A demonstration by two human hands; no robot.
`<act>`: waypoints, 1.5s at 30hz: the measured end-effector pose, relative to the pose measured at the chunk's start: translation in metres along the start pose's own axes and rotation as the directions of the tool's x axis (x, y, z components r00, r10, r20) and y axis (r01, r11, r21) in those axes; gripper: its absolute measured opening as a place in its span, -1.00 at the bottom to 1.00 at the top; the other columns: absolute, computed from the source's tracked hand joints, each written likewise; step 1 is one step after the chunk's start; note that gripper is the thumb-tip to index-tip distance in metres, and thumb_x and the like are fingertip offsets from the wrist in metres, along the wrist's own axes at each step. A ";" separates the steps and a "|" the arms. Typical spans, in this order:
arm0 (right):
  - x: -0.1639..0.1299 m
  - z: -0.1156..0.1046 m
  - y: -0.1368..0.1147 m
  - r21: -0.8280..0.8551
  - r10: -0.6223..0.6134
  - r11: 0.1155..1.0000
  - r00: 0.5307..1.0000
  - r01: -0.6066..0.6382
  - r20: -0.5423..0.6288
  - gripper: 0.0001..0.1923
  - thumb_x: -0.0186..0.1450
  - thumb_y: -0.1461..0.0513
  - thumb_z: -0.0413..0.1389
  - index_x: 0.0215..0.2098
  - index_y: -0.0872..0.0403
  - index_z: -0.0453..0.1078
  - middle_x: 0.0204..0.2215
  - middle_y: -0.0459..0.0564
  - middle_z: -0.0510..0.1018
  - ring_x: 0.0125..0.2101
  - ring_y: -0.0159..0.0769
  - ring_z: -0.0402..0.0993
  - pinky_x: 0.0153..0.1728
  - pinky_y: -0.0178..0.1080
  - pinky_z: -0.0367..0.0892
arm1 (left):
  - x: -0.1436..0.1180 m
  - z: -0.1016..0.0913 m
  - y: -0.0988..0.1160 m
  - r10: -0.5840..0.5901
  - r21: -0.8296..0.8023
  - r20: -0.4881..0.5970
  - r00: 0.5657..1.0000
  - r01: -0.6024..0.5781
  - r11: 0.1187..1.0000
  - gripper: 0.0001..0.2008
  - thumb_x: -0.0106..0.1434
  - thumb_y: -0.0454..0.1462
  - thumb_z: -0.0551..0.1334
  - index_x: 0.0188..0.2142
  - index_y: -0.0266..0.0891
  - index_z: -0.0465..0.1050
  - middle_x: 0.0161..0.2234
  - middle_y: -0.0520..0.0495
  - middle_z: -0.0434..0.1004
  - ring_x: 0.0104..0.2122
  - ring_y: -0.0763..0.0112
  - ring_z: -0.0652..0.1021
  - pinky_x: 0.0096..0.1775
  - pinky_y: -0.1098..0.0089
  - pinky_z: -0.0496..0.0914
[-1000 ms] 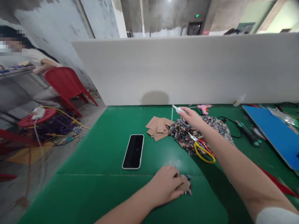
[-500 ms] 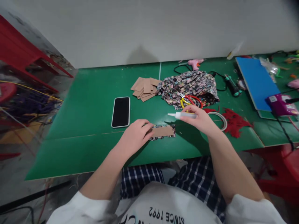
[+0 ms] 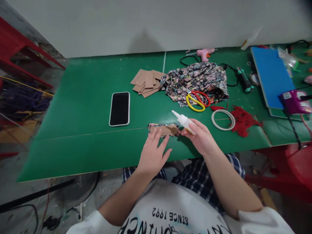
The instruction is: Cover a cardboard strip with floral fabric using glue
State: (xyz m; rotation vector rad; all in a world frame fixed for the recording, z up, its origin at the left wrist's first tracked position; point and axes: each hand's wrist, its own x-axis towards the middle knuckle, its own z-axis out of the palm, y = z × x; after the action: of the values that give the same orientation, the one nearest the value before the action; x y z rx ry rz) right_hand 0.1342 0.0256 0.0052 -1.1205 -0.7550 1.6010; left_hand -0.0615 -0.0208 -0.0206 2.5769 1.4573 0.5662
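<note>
A strip of brown cardboard (image 3: 167, 130) lies on the green table, with floral fabric showing around its edges. My left hand (image 3: 154, 152) rests over its near left side, fingers spread, fingertips touching the cardboard. In my right hand (image 3: 201, 136) is a small white glue bottle (image 3: 187, 122) with a long pointed nozzle. The bottle tilts with its nozzle pointing up and left, above the right end of the strip. My right fingers wrap around it, and the lower fingers come close to the strip's right end.
A phone (image 3: 119, 109) lies left of the strip. Behind are loose cardboard pieces (image 3: 146, 83), crumpled floral fabric (image 3: 195, 79) and red-yellow scissors (image 3: 198, 101). To the right sit a tape roll (image 3: 214, 123), red scraps (image 3: 242, 122), a pink glue gun (image 3: 204, 54) and a blue board (image 3: 269, 74).
My left hand has shifted from the strip's left end to its near side, fingers now spread. My right hand has come lower and nearer, tipping the bottle's nozzle upward.
</note>
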 end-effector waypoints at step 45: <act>-0.006 0.014 0.032 -0.278 -0.283 0.924 0.959 0.262 -0.035 -0.73 0.25 0.04 0.01 -0.15 -0.01 0.27 -0.34 -0.08 0.49 -0.26 -0.31 0.41 -0.14 -0.16 0.31 | -0.012 -0.007 -0.011 -0.146 -0.109 -0.146 0.978 0.131 0.985 -0.76 0.23 -0.37 0.11 -0.10 -0.27 0.39 -0.02 -0.21 0.37 0.03 0.19 0.38 0.02 0.14 0.34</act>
State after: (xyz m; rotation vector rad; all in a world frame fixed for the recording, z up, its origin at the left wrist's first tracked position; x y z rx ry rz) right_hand 0.1092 0.0104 -0.0158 -1.2021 -1.0549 1.2401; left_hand -0.0788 -0.0255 -0.0202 2.3801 1.5972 0.8109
